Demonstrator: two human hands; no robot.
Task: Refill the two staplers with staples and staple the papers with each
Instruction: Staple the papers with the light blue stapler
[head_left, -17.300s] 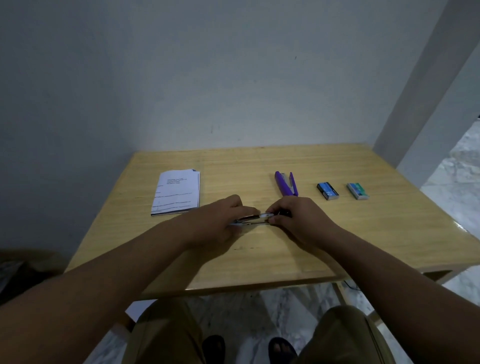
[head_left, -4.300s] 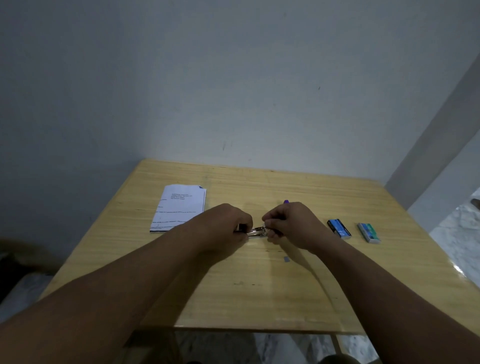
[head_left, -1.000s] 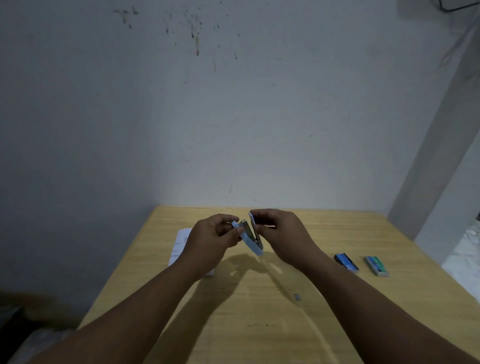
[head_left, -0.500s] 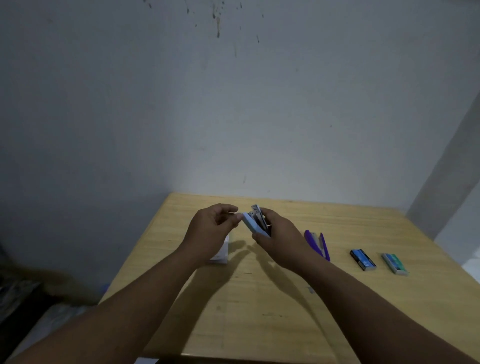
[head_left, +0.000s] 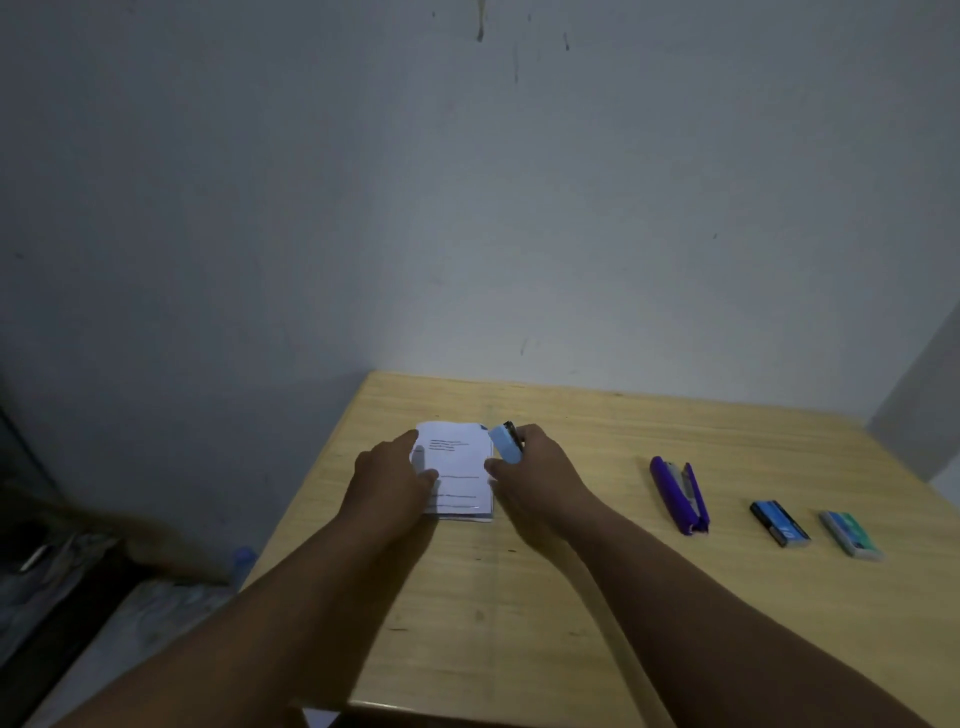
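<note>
A small stack of printed white papers (head_left: 460, 467) lies on the wooden table (head_left: 597, 597) near its left side. My left hand (head_left: 389, 480) rests flat on the stack's left edge with fingers spread. My right hand (head_left: 540, 478) grips a small light-blue stapler (head_left: 505, 442) at the stack's upper right corner. A purple stapler (head_left: 678, 493) lies to the right, with its top arm lifted. Further right lie a dark blue staple box (head_left: 779, 522) and a teal staple box (head_left: 850, 535).
A plain grey wall stands right behind the table. The table's left edge is close to my left hand, and dark clutter (head_left: 78, 551) lies on the floor to the left. A small dark speck (head_left: 511, 550) sits on the tabletop near my right wrist.
Both hands came down from in front of me to the papers. My left hand let go of the blue stapler and now lies on the stack; my right hand carried the stapler to the stack's corner.
</note>
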